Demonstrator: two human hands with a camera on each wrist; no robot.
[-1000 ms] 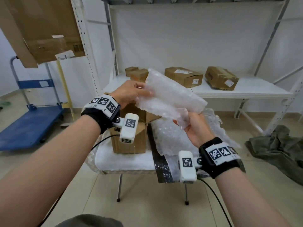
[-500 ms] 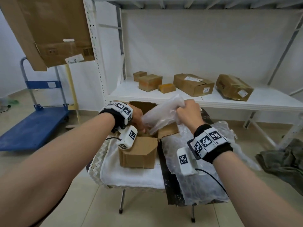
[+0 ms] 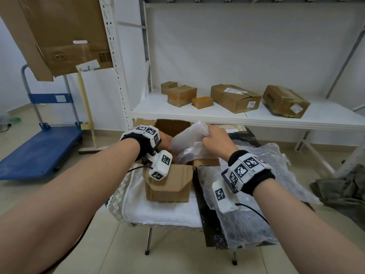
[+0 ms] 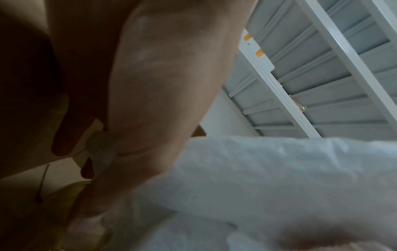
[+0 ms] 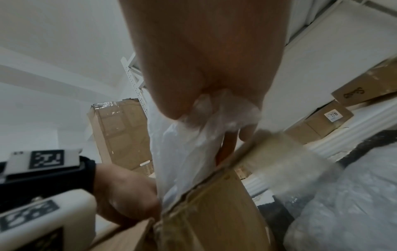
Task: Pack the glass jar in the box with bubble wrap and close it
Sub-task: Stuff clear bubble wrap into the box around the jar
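A bundle of bubble wrap (image 3: 187, 139) stands tilted with its lower end inside the open cardboard box (image 3: 169, 184). No glass shows through the wrap, so the jar itself is hidden. My right hand (image 3: 214, 136) pinches the bunched top end of the wrap (image 5: 193, 144) above the box's right flap (image 5: 214, 203). My left hand (image 3: 166, 140) reaches into the box's left side and holds the bundle (image 4: 279, 186) low down, fingers curled against it (image 5: 126, 191).
The box sits on a white towel (image 3: 158, 210) over a small table. A loose bubble wrap sheet (image 3: 256, 194) covers the table's right half. Behind it a white shelf (image 3: 246, 119) carries several cardboard boxes. A blue trolley (image 3: 39, 153) stands left, an olive cloth (image 3: 341, 190) lies right.
A second ago both hands held the wrapped bundle up in front of the shelf. They have since lowered it, and its bottom end has gone into the box.
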